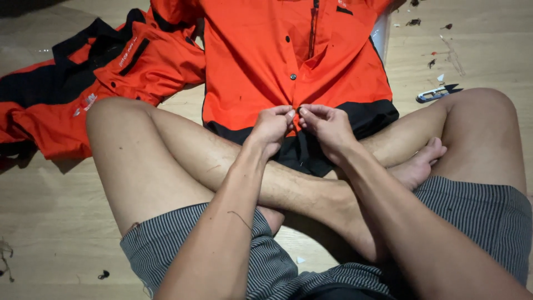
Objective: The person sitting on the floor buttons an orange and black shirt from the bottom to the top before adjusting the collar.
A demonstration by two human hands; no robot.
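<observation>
While the orange shirt is lying at top centre of the frame, draped over the shins, the left hand and right hand are both pinching its front placket closed-fingered; the cloth looks light, soft and limp, best gripped at that edge.

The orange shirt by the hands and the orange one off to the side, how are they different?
The orange shirt in front lies spread flat with its button front facing up; the other orange garment lies crumpled in a heap. The left hand and right hand pinch the front shirt near its lower edge; nobody touches the crumpled one. Both are orange with black trim and lie on the wooden floor.
</observation>
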